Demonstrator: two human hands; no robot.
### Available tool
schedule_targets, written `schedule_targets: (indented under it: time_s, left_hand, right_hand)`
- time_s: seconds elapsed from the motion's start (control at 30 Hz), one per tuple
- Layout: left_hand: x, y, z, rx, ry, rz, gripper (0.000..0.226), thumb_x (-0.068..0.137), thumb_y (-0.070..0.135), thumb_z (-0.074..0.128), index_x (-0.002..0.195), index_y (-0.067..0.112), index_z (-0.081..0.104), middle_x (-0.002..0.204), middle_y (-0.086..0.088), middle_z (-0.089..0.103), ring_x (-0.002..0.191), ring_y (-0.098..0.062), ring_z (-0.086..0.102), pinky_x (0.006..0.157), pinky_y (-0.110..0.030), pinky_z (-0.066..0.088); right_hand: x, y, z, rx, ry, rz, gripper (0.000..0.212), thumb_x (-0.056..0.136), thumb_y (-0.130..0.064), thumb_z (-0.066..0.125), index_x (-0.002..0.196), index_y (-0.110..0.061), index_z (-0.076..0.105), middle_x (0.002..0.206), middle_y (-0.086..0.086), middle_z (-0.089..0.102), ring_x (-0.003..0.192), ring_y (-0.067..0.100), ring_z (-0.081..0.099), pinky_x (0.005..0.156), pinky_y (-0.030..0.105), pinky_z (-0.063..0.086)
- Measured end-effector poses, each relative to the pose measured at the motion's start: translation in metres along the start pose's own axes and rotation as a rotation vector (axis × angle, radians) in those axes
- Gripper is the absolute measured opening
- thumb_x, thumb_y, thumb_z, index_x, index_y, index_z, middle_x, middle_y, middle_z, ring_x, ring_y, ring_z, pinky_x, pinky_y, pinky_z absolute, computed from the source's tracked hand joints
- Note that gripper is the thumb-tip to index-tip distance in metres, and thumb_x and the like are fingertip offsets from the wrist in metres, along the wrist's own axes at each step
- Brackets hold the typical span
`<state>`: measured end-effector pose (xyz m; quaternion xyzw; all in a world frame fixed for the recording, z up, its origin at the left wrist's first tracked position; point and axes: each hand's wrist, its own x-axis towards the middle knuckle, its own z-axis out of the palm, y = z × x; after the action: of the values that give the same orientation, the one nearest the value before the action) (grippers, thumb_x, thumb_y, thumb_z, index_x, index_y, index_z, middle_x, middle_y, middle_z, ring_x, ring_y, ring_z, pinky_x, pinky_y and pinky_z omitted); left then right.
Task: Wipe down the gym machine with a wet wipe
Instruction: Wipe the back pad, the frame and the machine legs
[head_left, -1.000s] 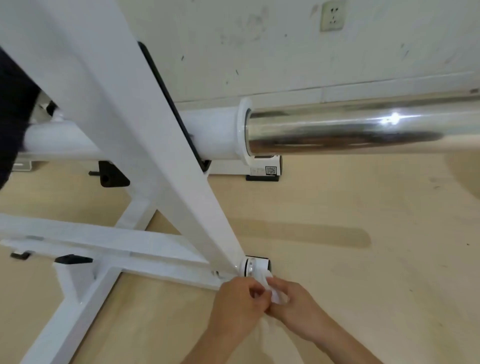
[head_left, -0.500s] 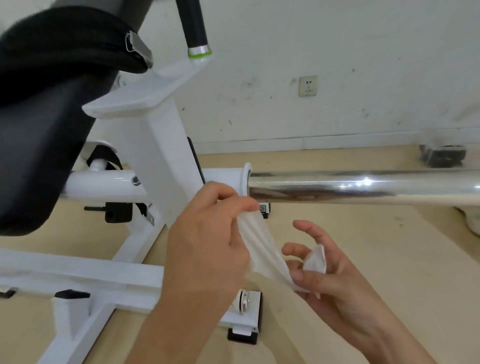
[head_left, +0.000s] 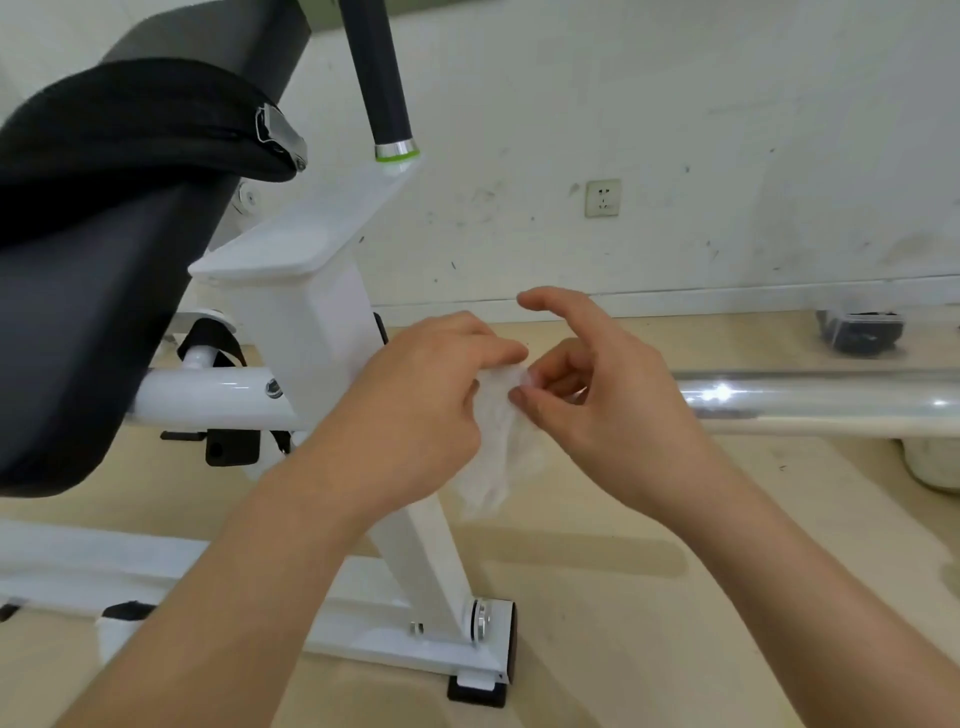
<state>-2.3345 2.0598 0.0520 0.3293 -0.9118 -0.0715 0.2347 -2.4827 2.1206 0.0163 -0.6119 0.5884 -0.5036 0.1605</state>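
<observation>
A white gym machine with a slanted post, a black padded seat and a chrome bar fills the left and middle. In front of the post, both hands hold a crumpled white wet wipe in the air. My left hand grips its upper left part. My right hand pinches its top edge between thumb and middle fingers, index finger raised. The wipe hangs down between the hands, apart from the machine.
The machine's white base beam with a black foot lies on the tan floor below my arms. A black handle post rises at top. A wall socket is behind; dark and white objects sit at the far right by the wall.
The hands rose from the base foot with the wipe, pulled it apart, and have now come back together, bunching the wipe between them. The view lifted from the floor.
</observation>
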Motion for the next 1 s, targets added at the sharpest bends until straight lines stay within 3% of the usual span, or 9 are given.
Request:
schedule_targets:
  time_s: [0.27, 0.37, 0.47, 0.57, 0.67, 0.77, 0.83, 0.93, 1.0]
  left_hand:
    - [0.033, -0.01, 0.028, 0.006, 0.335, -0.002, 0.024, 0.085, 0.015, 0.069, 0.108, 0.018, 0.066, 0.112, 0.002, 0.054, 0.093, -0.016, 0.057, 0.081, -0.038, 0.051]
    - [0.017, -0.009, 0.038, 0.214, 0.034, 0.041, 0.037, 0.091, 0.045, 0.056, 0.12, 0.024, 0.061, 0.125, 0.011, 0.053, 0.118, -0.013, 0.044, 0.094, -0.036, 0.044]
    - [0.01, -0.015, 0.045, 0.415, -0.129, 0.081, 0.052, 0.092, 0.042, 0.052, 0.14, 0.024, 0.042, 0.148, 0.011, 0.035, 0.137, -0.014, 0.027, 0.105, -0.033, 0.031]
    - [0.012, -0.023, 0.043, 0.303, -0.141, 0.053, 0.05, 0.087, 0.023, 0.055, 0.136, 0.02, 0.045, 0.144, 0.007, 0.038, 0.138, -0.015, 0.025, 0.109, -0.032, 0.031]
    - [0.014, -0.017, 0.039, 0.146, -0.084, -0.085, 0.036, 0.085, 0.013, 0.051, 0.12, 0.015, 0.047, 0.119, 0.004, 0.049, 0.119, -0.016, 0.042, 0.092, -0.027, 0.038]
    - [0.014, -0.012, 0.034, 0.115, -0.055, -0.195, 0.042, 0.087, 0.014, 0.046, 0.128, 0.017, 0.039, 0.111, 0.006, 0.049, 0.101, -0.011, 0.045, 0.075, -0.025, 0.033]
    - [0.01, -0.008, 0.037, 0.169, -0.101, -0.111, 0.044, 0.085, 0.016, 0.045, 0.128, 0.019, 0.038, 0.128, 0.005, 0.044, 0.124, -0.014, 0.039, 0.089, -0.022, 0.034]
    - [0.002, -0.01, 0.05, 0.337, -0.18, -0.065, 0.065, 0.088, 0.025, 0.047, 0.147, 0.02, 0.021, 0.157, 0.0, 0.011, 0.146, -0.017, 0.009, 0.116, -0.028, 0.017]
    - [0.001, -0.012, 0.057, 0.367, -0.12, -0.055, 0.064, 0.088, 0.024, 0.051, 0.147, 0.015, 0.027, 0.158, -0.005, 0.016, 0.146, -0.021, 0.012, 0.117, -0.03, 0.016]
  right_hand:
    - [0.04, 0.017, -0.012, -0.343, 0.115, 0.126, 0.032, 0.082, -0.012, 0.059, 0.108, -0.03, 0.052, 0.069, -0.006, 0.063, 0.069, 0.012, 0.061, 0.063, 0.033, 0.05]
    - [0.045, 0.024, -0.005, -0.611, 0.107, 0.106, 0.029, 0.083, -0.014, 0.056, 0.109, -0.027, 0.059, 0.092, 0.0, 0.061, 0.092, 0.023, 0.057, 0.072, 0.034, 0.046]
    - [0.032, 0.021, -0.003, -0.776, 0.152, -0.116, 0.041, 0.081, -0.016, 0.054, 0.122, -0.015, 0.061, 0.125, 0.013, 0.047, 0.114, 0.031, 0.046, 0.087, 0.039, 0.046]
    - [0.025, 0.007, 0.005, -0.725, -0.247, -0.184, 0.064, 0.084, -0.023, 0.055, 0.143, -0.008, 0.032, 0.144, 0.012, 0.037, 0.129, 0.027, 0.042, 0.092, 0.035, 0.04]
    - [0.043, 0.019, 0.028, -0.985, -0.324, -0.148, 0.076, 0.084, -0.025, 0.059, 0.145, -0.006, 0.018, 0.106, 0.003, 0.062, 0.09, 0.026, 0.061, 0.06, 0.032, 0.032]
    - [0.054, 0.03, 0.041, -1.079, -0.214, -0.185, 0.042, 0.084, -0.028, 0.058, 0.121, -0.011, 0.045, 0.088, -0.001, 0.065, 0.074, 0.026, 0.063, 0.049, 0.028, 0.023]
    - [0.049, 0.033, 0.034, -1.046, -0.209, -0.195, 0.02, 0.084, -0.026, 0.058, 0.1, -0.018, 0.047, 0.091, -0.003, 0.064, 0.078, 0.024, 0.063, 0.05, 0.027, 0.021]
    - [0.03, 0.046, -0.001, -1.153, -0.15, -0.083, 0.029, 0.079, -0.027, 0.062, 0.087, -0.019, 0.035, 0.078, -0.004, 0.051, 0.065, 0.023, 0.046, 0.052, 0.028, 0.02]
    - [0.015, 0.056, -0.037, -1.254, -0.108, 0.055, 0.031, 0.076, -0.034, 0.062, 0.085, -0.021, 0.035, 0.074, -0.006, 0.043, 0.064, 0.022, 0.041, 0.061, 0.029, 0.026]
